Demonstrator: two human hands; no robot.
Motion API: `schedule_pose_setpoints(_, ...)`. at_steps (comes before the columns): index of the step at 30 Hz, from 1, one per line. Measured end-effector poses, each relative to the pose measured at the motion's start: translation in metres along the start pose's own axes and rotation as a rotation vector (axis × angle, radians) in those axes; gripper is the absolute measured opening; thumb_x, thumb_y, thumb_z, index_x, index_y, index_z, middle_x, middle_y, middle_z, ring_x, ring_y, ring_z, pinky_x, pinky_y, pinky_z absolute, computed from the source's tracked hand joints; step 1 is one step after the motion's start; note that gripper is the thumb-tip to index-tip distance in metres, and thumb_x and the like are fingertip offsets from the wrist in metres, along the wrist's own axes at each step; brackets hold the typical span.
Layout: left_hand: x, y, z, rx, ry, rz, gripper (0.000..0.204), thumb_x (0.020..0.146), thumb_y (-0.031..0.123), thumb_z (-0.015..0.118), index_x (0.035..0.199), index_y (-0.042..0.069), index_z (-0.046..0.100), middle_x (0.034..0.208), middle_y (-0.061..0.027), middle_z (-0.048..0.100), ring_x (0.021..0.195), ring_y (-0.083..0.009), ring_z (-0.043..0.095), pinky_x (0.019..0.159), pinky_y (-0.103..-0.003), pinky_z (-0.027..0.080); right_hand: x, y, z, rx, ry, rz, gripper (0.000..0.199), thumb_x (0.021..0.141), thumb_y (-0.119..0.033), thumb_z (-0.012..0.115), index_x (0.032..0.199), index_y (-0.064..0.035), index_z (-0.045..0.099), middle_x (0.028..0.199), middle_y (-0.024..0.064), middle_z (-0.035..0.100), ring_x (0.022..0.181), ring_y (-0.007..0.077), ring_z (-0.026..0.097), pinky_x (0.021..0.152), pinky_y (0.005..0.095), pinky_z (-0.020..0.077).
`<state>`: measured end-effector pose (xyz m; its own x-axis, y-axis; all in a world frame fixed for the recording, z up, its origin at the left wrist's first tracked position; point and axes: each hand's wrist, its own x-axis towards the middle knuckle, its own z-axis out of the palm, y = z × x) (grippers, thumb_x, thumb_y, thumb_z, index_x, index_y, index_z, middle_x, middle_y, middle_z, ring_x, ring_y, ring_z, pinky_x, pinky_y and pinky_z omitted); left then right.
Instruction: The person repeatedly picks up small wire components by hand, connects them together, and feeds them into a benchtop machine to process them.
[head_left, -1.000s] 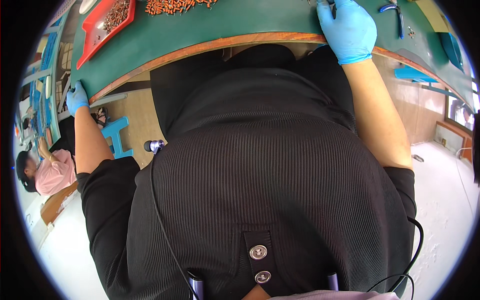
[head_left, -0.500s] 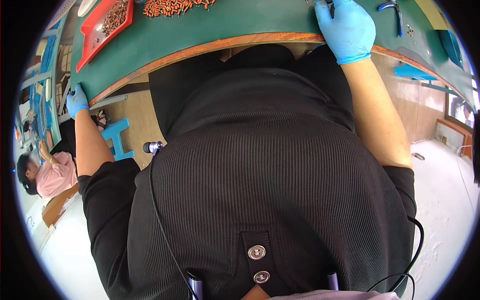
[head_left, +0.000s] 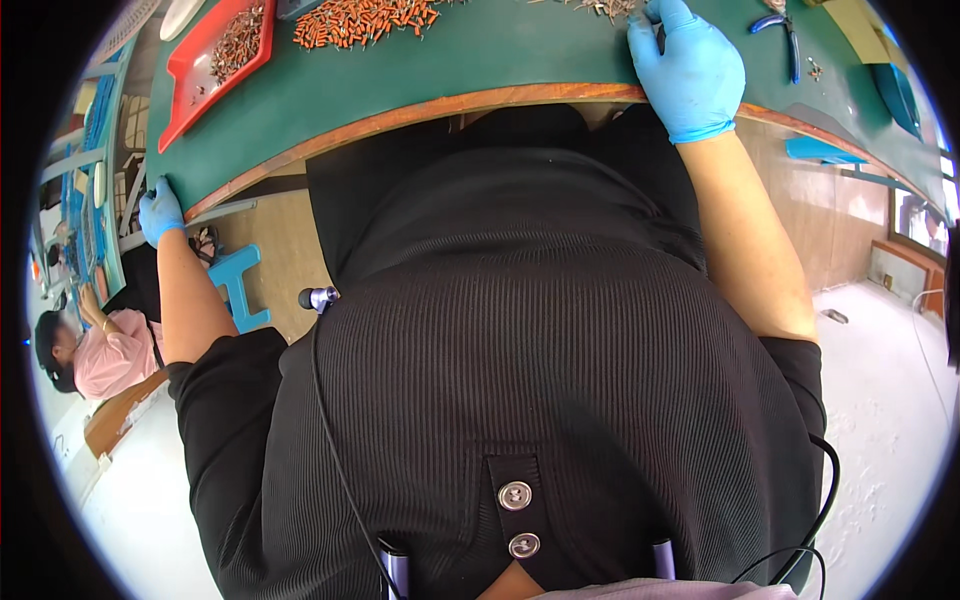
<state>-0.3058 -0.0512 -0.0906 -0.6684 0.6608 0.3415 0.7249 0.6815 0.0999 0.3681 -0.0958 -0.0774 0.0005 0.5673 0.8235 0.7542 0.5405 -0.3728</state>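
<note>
At the table's near left corner is my left hand [head_left: 161,212] in a blue glove, its fingers curled by the edge. A small dark bit shows at its fingertips, too little to name. My right hand [head_left: 692,78], gloved too, rests over the front edge toward the right, thumb and fingers bent together. What they pinch, if anything, is hidden. Just left of its fingertips lie thin loose metal pieces [head_left: 606,8], cut off by the top of the picture. A heap of small orange parts with metal ends [head_left: 365,22] lies farther left.
A red scoop-shaped tray [head_left: 185,103] with small metal parts sits on the green table [head_left: 480,62]. Blue-handled pliers [head_left: 793,50] and a blue bin [head_left: 893,98] are at right. A blue stool [head_left: 235,285] stands below; a person in pink [head_left: 118,350] sits at left.
The whole view has shifted, so more of the tabletop shows, with the loose metal pieces and orange heap lower in the picture. My right hand stays by the metal pieces, my left at the corner.
</note>
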Motion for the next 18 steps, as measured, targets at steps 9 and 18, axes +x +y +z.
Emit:
schedule_pose_setpoints(9,0.003,-0.004,0.010,-0.128,0.012,0.002,0.059,0.081,0.053,0.056,0.112,0.003,0.065,0.112,-0.0175,0.065,0.104,-0.0333,0.062,0.090,-0.041,0.046,0.012,-0.001,-0.018,-0.315,-0.270,0.103,0.010,0.081,-0.015,0.068,0.086,-0.0087,0.062,0.064,0.0053,0.059,0.057,0.0212,0.058,0.055,0.0323,0.0473)
schedule_pose_setpoints(18,0.030,-0.020,0.011,-0.322,0.320,0.025,0.048,0.081,0.042,0.057,0.107,0.003,0.068,0.107,-0.0164,0.067,0.098,-0.0317,0.063,0.088,-0.038,0.046,-0.054,0.000,-0.052,-0.129,-1.257,0.335,0.046,0.093,-0.038,0.053,0.122,-0.0031,0.057,0.131,0.0200,0.052,0.124,0.0389,0.045,0.105,0.0430,0.0364)
